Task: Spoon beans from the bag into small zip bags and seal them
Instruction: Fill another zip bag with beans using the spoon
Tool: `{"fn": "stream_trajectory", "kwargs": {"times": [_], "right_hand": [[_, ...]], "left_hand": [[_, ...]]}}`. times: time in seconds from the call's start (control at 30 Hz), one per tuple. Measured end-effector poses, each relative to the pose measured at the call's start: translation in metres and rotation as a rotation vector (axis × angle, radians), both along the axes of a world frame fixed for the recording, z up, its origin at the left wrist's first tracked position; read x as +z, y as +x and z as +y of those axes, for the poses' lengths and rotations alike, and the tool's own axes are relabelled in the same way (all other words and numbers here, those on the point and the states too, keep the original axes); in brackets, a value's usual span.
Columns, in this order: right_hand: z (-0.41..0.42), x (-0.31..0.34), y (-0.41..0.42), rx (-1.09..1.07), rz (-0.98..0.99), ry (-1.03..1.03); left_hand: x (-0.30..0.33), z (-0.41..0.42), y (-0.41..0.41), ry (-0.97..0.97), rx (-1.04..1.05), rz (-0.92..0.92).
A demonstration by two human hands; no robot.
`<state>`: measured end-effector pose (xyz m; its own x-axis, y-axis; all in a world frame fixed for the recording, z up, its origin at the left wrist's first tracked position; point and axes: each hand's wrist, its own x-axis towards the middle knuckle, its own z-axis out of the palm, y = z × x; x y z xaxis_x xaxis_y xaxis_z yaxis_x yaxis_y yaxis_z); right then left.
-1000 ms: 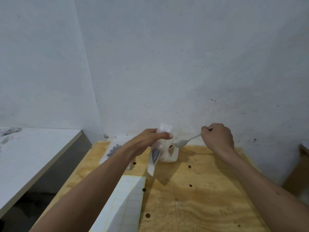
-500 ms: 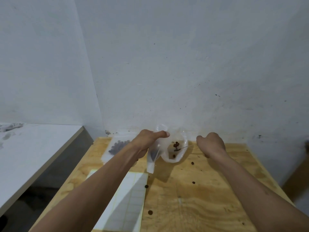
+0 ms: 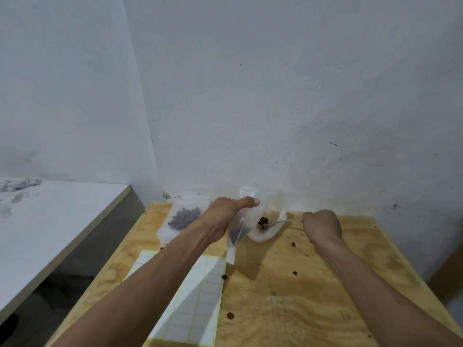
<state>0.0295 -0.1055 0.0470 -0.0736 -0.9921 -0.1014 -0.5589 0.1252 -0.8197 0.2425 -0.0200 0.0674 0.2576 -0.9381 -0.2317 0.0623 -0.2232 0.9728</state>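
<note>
My left hand (image 3: 225, 214) holds a small clear zip bag (image 3: 238, 234) upright above the plywood table, thumb stretched over its top; a few dark beans show at its bottom. Right beside it stands the open clear bean bag (image 3: 265, 226) with several reddish-brown beans inside. My right hand (image 3: 322, 226) is fisted round the handle of a spoon (image 3: 278, 222), whose bowl is inside the bean bag. A filled zip bag (image 3: 185, 217) of dark beans lies flat at the table's back left.
A sheet of white labels (image 3: 198, 296) lies under my left forearm. Loose beans (image 3: 293, 244) are scattered over the plywood table (image 3: 300, 309). The wall stands right behind the bags. A white counter (image 3: 50, 221) sits lower at the left across a gap.
My right hand has dropped and swung the spoon from in front of the zip bag down into the bean bag. The left hand keeps the small bag in about the same place.
</note>
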Motion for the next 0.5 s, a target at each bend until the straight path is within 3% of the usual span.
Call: {"fn": "stream_trajectory", "kwargs": {"times": [0.2, 0.5], "right_hand": [[0.007, -0.001, -0.008, 0.057, -0.201, 0.042], [-0.01, 0.052, -0.032, 0.083, -0.167, -0.073]], "left_hand": [[0.006, 0.002, 0.013, 0.004, -0.013, -0.152], [0.01, 0.015, 0.016, -0.122, -0.081, -0.333]]}}
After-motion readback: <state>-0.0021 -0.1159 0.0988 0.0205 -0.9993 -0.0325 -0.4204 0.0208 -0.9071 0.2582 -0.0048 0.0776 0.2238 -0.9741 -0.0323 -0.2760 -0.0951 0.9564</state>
